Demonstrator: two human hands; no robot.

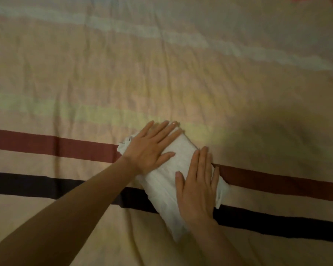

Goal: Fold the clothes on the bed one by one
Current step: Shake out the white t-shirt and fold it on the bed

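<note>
Head view: the garment (169,181) was lying folded small across the bed's (85,77) stripes, pressed flat under both palms. Nothing was gripped; the left hand (152,146) and right hand (197,185) were spread open. Creases would best be smoothed outward, evenly.

A folded white garment (173,181) lies on the striped bed (85,83).

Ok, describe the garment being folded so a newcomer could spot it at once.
Start from the striped bedsheet and follow its red stripe and dark stripe toward the middle. There a white garment lies across both stripes, pressed flat under the left hand and right hand. It is the only white folded bundle in view.
</note>
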